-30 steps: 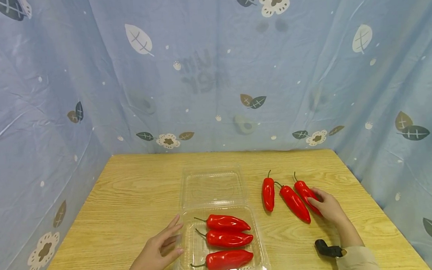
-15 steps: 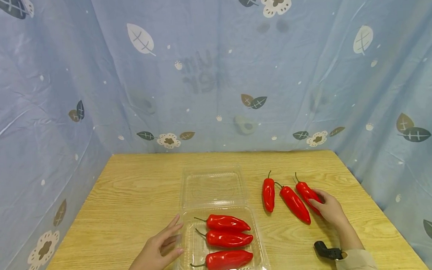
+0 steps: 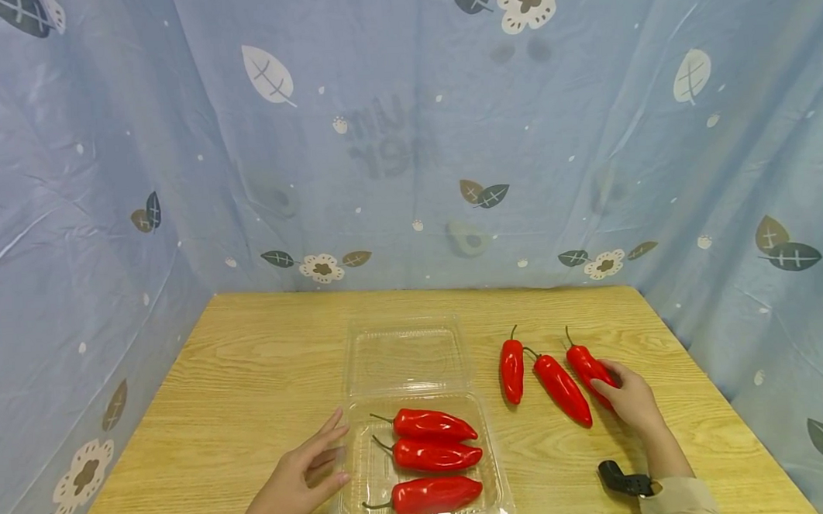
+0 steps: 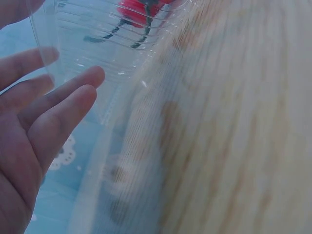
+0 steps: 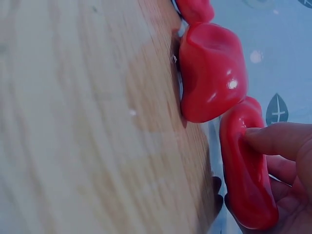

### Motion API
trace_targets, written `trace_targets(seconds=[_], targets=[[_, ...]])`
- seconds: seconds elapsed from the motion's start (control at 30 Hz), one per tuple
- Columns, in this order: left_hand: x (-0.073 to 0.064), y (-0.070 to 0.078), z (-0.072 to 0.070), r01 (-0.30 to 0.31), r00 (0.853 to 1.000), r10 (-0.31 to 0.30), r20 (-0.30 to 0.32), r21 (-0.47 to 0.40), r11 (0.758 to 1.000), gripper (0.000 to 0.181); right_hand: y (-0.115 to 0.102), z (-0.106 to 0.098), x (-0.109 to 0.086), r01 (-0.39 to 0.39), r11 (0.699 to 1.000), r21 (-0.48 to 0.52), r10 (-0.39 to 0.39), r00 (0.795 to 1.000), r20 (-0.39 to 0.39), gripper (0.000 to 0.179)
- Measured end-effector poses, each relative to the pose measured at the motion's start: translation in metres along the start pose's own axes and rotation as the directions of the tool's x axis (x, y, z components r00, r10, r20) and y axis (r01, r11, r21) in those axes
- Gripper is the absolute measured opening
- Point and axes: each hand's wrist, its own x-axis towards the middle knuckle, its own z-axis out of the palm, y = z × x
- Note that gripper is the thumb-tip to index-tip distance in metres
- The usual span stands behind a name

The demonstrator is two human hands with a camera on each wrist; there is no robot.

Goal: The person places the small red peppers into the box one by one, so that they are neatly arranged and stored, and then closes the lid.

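Note:
My right hand [image 3: 628, 397] grips the rightmost red chili pepper [image 3: 585, 364] between thumb and fingers, low over the table. The right wrist view shows the thumb pressing on the side of this pepper [image 5: 243, 170]. To its left lie two more red chili peppers, the middle one [image 3: 561, 389] and another [image 3: 511, 370]. My left hand [image 3: 297, 476] is at the left side of a clear plastic clamshell box [image 3: 496, 478], fingers spread right at its wall [image 4: 112, 68]. Inside the box three red chili peppers [image 3: 436, 454] lie crosswise, stems to the left.
The box's clear lid [image 3: 406, 358] is folded back flat on the wooden table [image 3: 263, 358]. A black wrist mount [image 3: 626, 479] sticks out from my right wrist by the sleeve [image 3: 679, 499]. A blue patterned curtain [image 3: 405, 133] hangs behind and on both sides.
The gripped pepper and my right hand have shifted slightly to the right, a little away from the middle pepper. My left hand has stayed put at the box.

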Motion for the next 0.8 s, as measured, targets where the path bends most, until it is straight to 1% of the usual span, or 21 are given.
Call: trace_targets(seconds=[0.1, 0.23, 0.47, 0.67, 0.8], targets=[[0.000, 0.000, 0.000, -0.012, 1.000, 0.012, 0.000, 0.007, 1.000, 0.058, -0.001, -0.001, -0.001, -0.012, 1.000, 0.004, 0.012, 1.000, -0.001, 0.060], [0.000, 0.000, 0.000, -0.003, 1.000, 0.003, 0.003, 0.002, 1.000, 0.058, -0.004, -0.002, -0.002, -0.006, 1.000, 0.022, 0.007, 1.000, -0.017, 0.059], [0.000, 0.000, -0.001, 0.034, 0.999, -0.034, 0.015, -0.024, 0.999, 0.059, -0.013, -0.005, -0.005, 0.028, 0.998, 0.050, -0.026, 0.999, -0.037, 0.060], [0.000, 0.000, 0.000, 0.035, 0.999, -0.035, 0.016, -0.028, 0.999, 0.058, -0.026, -0.008, -0.006, 0.076, 0.997, 0.035, -0.074, 0.996, -0.055, 0.061], [-0.001, 0.000, 0.000, 0.040, 0.999, -0.039, 0.008, -0.017, 0.999, 0.058, -0.038, -0.010, -0.008, 0.099, 0.994, 0.048, -0.096, 0.993, -0.066, 0.061]])
